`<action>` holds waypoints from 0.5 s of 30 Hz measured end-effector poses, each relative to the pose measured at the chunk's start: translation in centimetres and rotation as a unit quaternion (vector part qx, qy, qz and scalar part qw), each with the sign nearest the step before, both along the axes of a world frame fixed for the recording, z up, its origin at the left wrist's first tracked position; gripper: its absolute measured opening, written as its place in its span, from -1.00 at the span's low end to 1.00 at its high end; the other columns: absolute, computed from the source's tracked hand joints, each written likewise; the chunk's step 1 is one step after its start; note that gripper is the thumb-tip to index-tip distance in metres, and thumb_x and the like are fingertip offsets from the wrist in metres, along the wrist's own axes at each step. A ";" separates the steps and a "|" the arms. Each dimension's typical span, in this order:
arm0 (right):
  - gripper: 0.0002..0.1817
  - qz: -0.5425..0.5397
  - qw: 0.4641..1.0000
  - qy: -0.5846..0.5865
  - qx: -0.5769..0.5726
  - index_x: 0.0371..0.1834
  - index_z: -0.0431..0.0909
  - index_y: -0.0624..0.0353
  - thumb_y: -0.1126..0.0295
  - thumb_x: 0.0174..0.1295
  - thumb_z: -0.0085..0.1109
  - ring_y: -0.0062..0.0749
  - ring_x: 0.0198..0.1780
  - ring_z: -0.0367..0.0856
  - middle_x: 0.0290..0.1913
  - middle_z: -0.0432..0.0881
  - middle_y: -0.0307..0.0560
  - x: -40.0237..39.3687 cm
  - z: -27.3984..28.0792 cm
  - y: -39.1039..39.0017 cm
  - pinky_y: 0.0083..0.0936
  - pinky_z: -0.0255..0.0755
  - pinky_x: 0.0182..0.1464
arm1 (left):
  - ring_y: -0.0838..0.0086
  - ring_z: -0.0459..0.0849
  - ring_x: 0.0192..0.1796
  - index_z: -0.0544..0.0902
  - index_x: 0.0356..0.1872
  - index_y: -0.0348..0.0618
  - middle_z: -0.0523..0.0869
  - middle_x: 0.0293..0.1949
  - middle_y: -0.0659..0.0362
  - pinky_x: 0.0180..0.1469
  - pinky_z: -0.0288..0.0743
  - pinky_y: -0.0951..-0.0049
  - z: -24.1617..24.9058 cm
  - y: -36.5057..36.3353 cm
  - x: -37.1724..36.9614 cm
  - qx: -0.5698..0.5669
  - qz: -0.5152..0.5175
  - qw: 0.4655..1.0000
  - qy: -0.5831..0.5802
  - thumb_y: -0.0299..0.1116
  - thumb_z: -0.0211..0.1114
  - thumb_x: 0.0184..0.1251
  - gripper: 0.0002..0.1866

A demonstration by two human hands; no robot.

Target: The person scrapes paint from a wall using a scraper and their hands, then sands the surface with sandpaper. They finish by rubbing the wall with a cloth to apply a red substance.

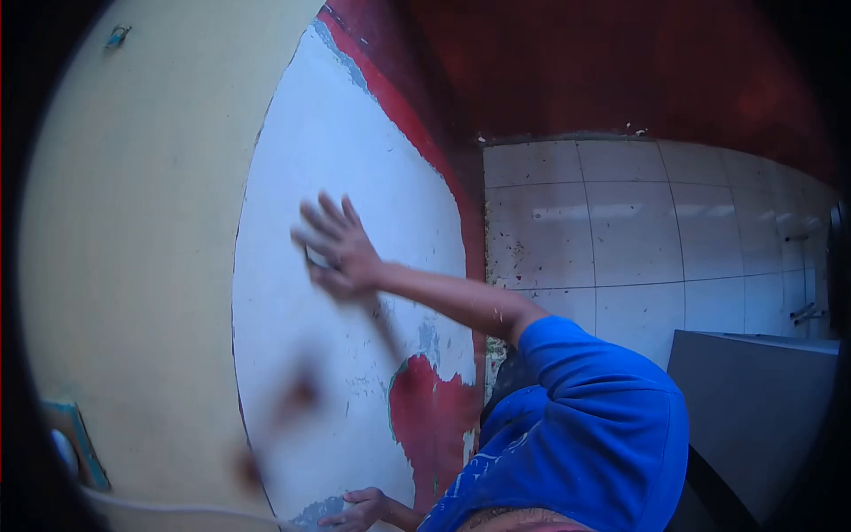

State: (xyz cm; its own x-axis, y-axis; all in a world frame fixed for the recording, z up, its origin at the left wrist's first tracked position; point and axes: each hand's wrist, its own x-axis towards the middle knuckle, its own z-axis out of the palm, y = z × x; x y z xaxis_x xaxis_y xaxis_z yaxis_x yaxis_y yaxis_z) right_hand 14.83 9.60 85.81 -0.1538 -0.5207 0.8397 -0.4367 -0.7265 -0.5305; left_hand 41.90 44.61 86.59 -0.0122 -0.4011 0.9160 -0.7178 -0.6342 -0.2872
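Right hand [344, 253] spread against white patch [355, 168] of wall [142, 177], patch directly under it; palm side hidden, can't tell if it grips anything. Left hand [359, 512] loose, fingers apart, near patch's bottom edge. Patch matte, scuffed, curved along left edge; jagged red paint [433, 417] at lower right, red strip [399, 111] along upper right edge, flat cream paint [133, 310] left. Glossy floor tiles [634, 230] past right edge

wall [408, 230] | upright; broad white area [301, 160], ragged edges | cream paint [142, 266] left, red right | red patch [430, 403] near right
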 end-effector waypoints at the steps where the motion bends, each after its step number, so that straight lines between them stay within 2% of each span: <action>1: -0.30 -0.006 0.998 -0.049 0.039 0.56 0.25 -0.13 -0.02 0.36 0.01 0.13 0.66 -0.23 0.65 -0.04 0.01 -2.8 2.2 -3.5 0.23 -0.46 0.55 | -0.46 -0.08 0.53 0.03 0.56 -0.34 -0.15 0.53 -0.49 0.45 -0.24 -0.44 -0.4 -0.9 -0.7 -0.001 -0.003 1.000 0.008 0.19 -0.18 0.50 -0.13; 3: -0.34 -0.028 0.982 -0.156 0.100 0.59 0.17 -0.09 0.05 0.44 -0.06 0.14 0.65 -0.20 0.64 -0.02 0.04 -8.0 5.8 -10.3 0.17 -0.39 0.56 | -0.46 -0.08 0.53 0.03 0.57 -0.34 -0.15 0.53 -0.48 0.45 -0.25 -0.44 -1.2 -3.1 -2.2 -0.008 -0.008 1.000 0.026 0.20 -0.18 0.50 -0.13; 5: -0.37 -0.045 0.971 -0.198 0.126 0.61 0.11 -0.07 0.08 0.51 -0.14 0.08 0.65 -0.20 0.65 -0.06 0.03 -12.4 6.0 -16.8 0.04 -0.35 0.58 | -0.45 -0.08 0.53 0.03 0.57 -0.34 -0.15 0.53 -0.48 0.45 -0.26 -0.44 -1.7 -5.4 -3.5 -0.019 -0.010 0.999 0.040 0.20 -0.18 0.50 -0.13; 7: -0.33 -0.033 0.951 -0.239 0.194 0.63 0.03 0.00 0.07 0.51 -0.15 0.06 0.66 -0.21 0.66 -0.12 0.08 -14.9 5.2 -19.2 -0.02 -0.34 0.59 | -0.45 -0.08 0.53 0.03 0.57 -0.34 -0.15 0.53 -0.48 0.45 -0.26 -0.44 -1.3 -7.9 -3.9 -0.028 -0.017 0.999 0.044 0.20 -0.18 0.50 -0.13; 10: -0.29 -0.063 0.953 -0.220 0.200 0.64 -0.06 0.09 0.10 0.50 -0.17 0.07 0.66 -0.23 0.66 -0.16 0.14 -13.1 3.1 -18.2 -0.04 -0.34 0.59 | -0.45 -0.07 0.53 0.03 0.57 -0.34 -0.15 0.53 -0.48 0.45 -0.28 -0.44 -1.4 -11.0 -5.9 -0.040 -0.019 0.997 0.064 0.20 -0.19 0.50 -0.13; 11: -0.26 -0.064 0.970 -0.166 0.165 0.64 -0.08 0.17 0.12 0.47 -0.17 0.13 0.66 -0.30 0.66 -0.20 0.21 -11.7 3.2 -16.3 0.09 -0.41 0.57 | -0.45 -0.07 0.53 0.02 0.57 -0.34 -0.15 0.53 -0.48 0.45 -0.28 -0.44 -1.0 -11.6 -6.4 -0.042 -0.015 0.997 0.067 0.20 -0.19 0.50 -0.13; 13: -0.17 -0.019 0.998 -0.052 0.025 0.64 -0.03 0.13 -0.06 0.40 -0.14 0.20 0.66 -0.38 0.66 -0.22 0.20 -10.8 4.5 -13.7 0.34 -0.53 0.49 | -0.45 -0.07 0.53 0.02 0.57 -0.34 -0.15 0.53 -0.48 0.45 -0.29 -0.44 -0.4 -12.9 -7.5 -0.051 -0.007 0.996 0.071 0.20 -0.19 0.51 -0.13; 15: -0.18 -0.017 0.999 -0.005 -0.032 0.62 0.06 0.04 -0.15 0.38 -0.15 0.16 0.67 -0.36 0.66 -0.16 0.16 -11.8 6.2 -14.8 0.34 -0.50 0.49 | -0.45 -0.07 0.53 0.02 0.57 -0.34 -0.15 0.53 -0.47 0.45 -0.29 -0.44 0.6 -13.6 -8.3 -0.055 0.004 0.996 0.069 0.21 -0.19 0.51 -0.13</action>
